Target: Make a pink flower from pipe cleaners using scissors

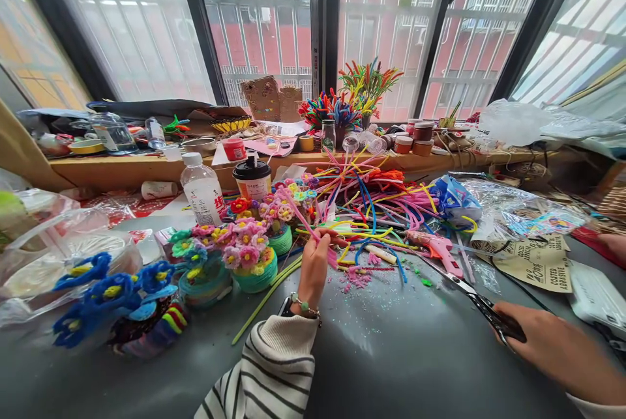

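My left hand [313, 268], in a striped sleeve with a watch and a bead bracelet, is closed in a pinch on a pink pipe cleaner [300, 214]. It sticks up and to the left from my fingers. My right hand [552, 347] is wrapped round the black handles of a pair of scissors [482, 302], whose blades point left toward the pink glue gun [437, 251]. Pink fuzzy clippings [359, 277] lie on the table between my hands. Left of my left hand stand small pots of pipe-cleaner flowers [247, 246].
A heap of loose pipe cleaners [386, 201] lies behind my hands. A water bottle [201, 191] and a lidded cup [252, 179] stand at the back left. Blue flowers [112, 295] are at the left. A white box [597, 295] and part of another person's hand [615, 245] are at the right.
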A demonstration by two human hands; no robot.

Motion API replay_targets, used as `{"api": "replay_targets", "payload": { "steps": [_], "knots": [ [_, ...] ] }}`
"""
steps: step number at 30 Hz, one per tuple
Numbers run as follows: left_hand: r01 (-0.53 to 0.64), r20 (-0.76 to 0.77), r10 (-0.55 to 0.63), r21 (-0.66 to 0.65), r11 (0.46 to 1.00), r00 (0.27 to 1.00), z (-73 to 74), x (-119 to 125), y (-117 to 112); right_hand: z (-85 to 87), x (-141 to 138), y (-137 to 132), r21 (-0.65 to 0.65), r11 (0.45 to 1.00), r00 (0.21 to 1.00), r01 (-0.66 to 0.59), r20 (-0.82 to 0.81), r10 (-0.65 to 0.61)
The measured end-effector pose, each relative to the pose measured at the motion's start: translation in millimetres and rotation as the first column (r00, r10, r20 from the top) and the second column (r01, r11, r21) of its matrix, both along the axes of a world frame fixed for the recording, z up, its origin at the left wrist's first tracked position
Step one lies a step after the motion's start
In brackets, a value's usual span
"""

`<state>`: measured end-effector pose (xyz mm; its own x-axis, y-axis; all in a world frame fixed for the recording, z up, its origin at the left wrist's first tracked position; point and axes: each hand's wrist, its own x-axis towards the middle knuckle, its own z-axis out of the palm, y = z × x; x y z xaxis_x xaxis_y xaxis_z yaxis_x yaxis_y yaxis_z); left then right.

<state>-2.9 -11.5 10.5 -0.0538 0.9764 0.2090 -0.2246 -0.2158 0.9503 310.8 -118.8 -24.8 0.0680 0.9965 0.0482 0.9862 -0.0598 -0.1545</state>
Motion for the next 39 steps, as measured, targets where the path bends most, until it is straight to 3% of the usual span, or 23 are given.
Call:
{"api": "replay_targets", "payload": {
  "steps": [5, 12, 16, 20, 21, 25, 29, 32, 35, 39],
  "knots": [
    [0.025, 0.019, -0.026, 0.024, 0.999, 0.999, -1.9, 2, 1, -3.6, 9, 7, 0.004, 1.000, 0.992, 0.009, 0.124, -0.010],
    [-0.055, -0.249, 0.054, 0.003, 0.999, 0.967, -5.7, 0, 3, 4.8, 17, 27, -0.118, 0.978, 0.983, -0.170, 0.053, 0.177],
    [-0.066, -0.562, 0.075, 0.036, 0.997, 0.824, -9.7, 0, 4, 6.7, 23, 32, -0.185, 0.965, 0.976, -0.187, 0.080, 0.204],
    [-0.010, -0.763, 0.054, 0.062, 0.998, 0.644, -14.6, 0, 3, 25.2, 20, 35, -0.244, 0.950, 0.974, -0.196, 0.067, 0.218],
    [0.004, -0.785, 0.046, 0.061, 0.998, 0.617, -15.0, 0, 3, 31.3, 13, 37, -0.243, 0.957, 0.978, -0.160, 0.088, 0.186],
    [0.037, -0.840, 0.006, 0.031, 0.999, 0.543, -13.8, 3, 1, 45.7, -42, 54, -0.025, 0.983, 0.979, -0.184, 0.086, 0.186],
    [0.024, -0.853, -0.002, 0.012, 1.000, 0.522, -14.0, 4, 2, 38.4, -118, 83, 0.057, 0.996, 0.995, -0.067, 0.077, 0.063],
    [0.014, -0.862, -0.009, -0.002, 1.000, 0.507, -16.8, 4, 4, 30.3, -156, 99, 0.074, 0.997, 0.997, -0.008, 0.075, 0.003],
    [0.006, -0.869, -0.010, -0.009, 1.000, 0.495, -18.9, 4, 5, 26.3, -172, 107, 0.098, 0.995, 0.997, 0.028, 0.076, -0.035],
    [0.003, -0.874, -0.011, -0.011, 1.000, 0.485, -18.8, 4, 6, 22.3, -173, 112, 0.106, 0.994, 0.997, 0.017, 0.075, -0.025]
  ]
}}
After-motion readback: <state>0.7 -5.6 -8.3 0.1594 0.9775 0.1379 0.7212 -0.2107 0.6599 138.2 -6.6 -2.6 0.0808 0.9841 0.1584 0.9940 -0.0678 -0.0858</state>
